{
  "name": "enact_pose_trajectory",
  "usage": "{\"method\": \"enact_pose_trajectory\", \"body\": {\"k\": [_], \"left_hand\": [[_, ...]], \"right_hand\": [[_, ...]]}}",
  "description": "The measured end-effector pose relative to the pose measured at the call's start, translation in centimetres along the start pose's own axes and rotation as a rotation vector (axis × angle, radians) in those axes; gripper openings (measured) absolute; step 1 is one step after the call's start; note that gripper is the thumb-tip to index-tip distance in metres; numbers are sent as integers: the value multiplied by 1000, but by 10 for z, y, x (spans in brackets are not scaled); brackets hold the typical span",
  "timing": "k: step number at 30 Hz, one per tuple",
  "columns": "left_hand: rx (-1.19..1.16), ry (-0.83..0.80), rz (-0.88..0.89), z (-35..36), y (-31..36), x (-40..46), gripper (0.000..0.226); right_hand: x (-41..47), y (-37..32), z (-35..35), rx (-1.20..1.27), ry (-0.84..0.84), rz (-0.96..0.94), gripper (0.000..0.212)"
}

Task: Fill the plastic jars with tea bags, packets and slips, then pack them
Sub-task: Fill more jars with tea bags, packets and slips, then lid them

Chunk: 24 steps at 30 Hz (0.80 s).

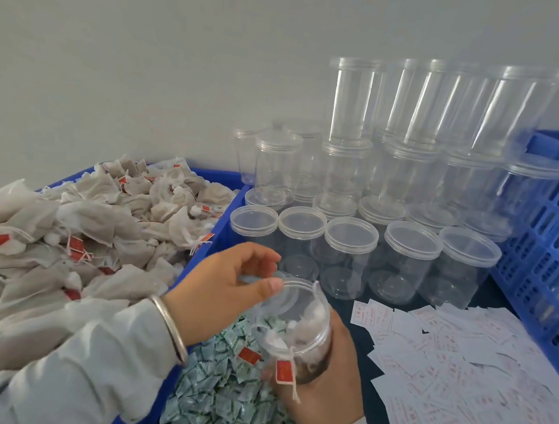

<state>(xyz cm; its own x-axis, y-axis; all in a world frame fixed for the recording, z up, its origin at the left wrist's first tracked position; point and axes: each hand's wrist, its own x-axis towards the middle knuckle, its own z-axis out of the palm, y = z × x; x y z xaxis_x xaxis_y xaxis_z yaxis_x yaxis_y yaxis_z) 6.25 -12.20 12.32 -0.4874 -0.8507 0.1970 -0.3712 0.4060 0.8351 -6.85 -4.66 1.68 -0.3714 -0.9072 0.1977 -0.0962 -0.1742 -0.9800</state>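
Observation:
My right hand grips a clear plastic jar from below, tilted toward me, with tea bags inside and red tags on strings hanging over its rim. My left hand is at the jar's mouth, thumb and fingers pinching its clear lid at the rim. A heap of grey tea bags with red tags fills the blue tray at left. Green-and-white packets lie piled under my hands. White slips with red print are spread at right.
Rows and stacks of lidded clear jars stand behind my hands against the wall. A blue slotted crate rises at the right. The blue tray's rim runs between the tea bags and the jars.

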Motion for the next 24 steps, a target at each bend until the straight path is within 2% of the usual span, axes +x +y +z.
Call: {"method": "enact_pose_trajectory", "body": {"k": [2, 4, 5, 8, 10, 11, 14, 16, 21, 24], "left_hand": [[92, 3, -20, 5, 2, -4, 52], [104, -120, -113, 11, 6, -9, 90], [127, -207, -151, 15, 8, -13, 103], [254, -323, -155, 30, 7, -19, 114], [308, -285, -189, 35, 5, -19, 108], [332, -254, -209, 35, 4, -18, 98], [304, -174, -221, 29, 2, -14, 36], [227, -107, -208, 21, 4, -11, 12], [-73, -40, -135, 17, 18, -15, 7], [-58, -71, -30, 20, 23, -18, 23]], "right_hand": [[0, 2, -5, -85, 63, -65, 89], [2, 1, -10, -251, 145, -134, 94], [2, -5, -12, -290, 220, -140, 95], [1, -10, -12, -294, 341, -155, 96], [1, -11, -12, -301, 391, -166, 90], [1, -10, -12, -305, 402, -159, 89], [3, -7, -13, -332, 387, -150, 95], [4, -4, -13, -369, 360, -148, 98], [2, -4, -13, -375, 291, -139, 97], [3, -1, -11, -336, 213, -139, 94]]}}
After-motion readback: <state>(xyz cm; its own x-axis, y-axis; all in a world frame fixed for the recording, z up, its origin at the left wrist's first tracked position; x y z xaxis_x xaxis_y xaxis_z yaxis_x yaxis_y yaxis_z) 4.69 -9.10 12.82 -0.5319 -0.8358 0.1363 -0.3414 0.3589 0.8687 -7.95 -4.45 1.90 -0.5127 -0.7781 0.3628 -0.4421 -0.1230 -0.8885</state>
